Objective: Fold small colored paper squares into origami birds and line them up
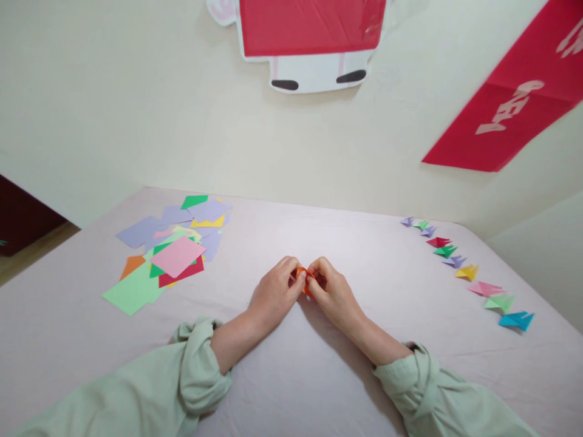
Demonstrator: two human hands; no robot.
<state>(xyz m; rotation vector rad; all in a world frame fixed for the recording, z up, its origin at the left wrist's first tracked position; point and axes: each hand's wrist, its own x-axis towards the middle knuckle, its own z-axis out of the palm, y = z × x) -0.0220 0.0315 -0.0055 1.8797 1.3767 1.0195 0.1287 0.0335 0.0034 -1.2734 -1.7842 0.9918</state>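
A small piece of orange paper [306,290], partly folded, is pinched between my two hands over the middle of the table. My left hand [276,290] grips its left side with thumb and forefinger. From the other side, my right hand [334,289] holds it with thumb and bent fingers. The thumbs almost meet in front of the paper, so most of its shape is hidden.
Loose coloured paper sheets [177,256] lie in an overlapping pile on the left. Several folded paper figures [467,271] form a slanting row on the right. A pale cloth [291,388] covers the table, which meets a wall [282,152] with red decorations.
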